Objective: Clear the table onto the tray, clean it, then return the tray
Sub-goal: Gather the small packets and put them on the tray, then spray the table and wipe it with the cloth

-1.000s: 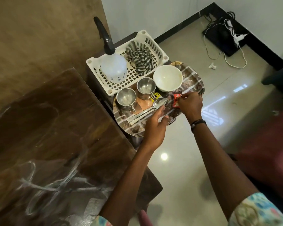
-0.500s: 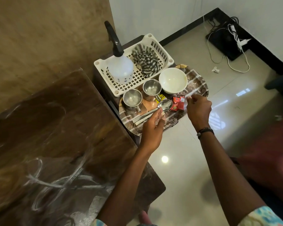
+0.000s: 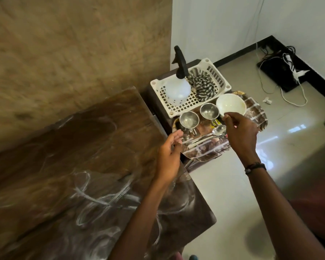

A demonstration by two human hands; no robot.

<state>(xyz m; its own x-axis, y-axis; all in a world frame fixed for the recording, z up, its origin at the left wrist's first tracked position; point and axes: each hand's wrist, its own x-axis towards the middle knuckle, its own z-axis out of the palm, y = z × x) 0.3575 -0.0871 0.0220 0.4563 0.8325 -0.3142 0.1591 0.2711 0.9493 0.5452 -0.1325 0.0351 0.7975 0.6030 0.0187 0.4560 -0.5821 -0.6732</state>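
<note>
Tray, loaded with two steel cups, a white bowl and a spoon, sits on the side stand beside the bench. Left hand hovers with relaxed, empty fingers at the tray's near edge; right hand has curled fingers near the bowl's rim, contents indeterminable. Settle items flat and centred, then fetch the spray bottle and cloth.

tray: right of table | on tray: cups, bowl, spoon | basket: behind tray
</note>
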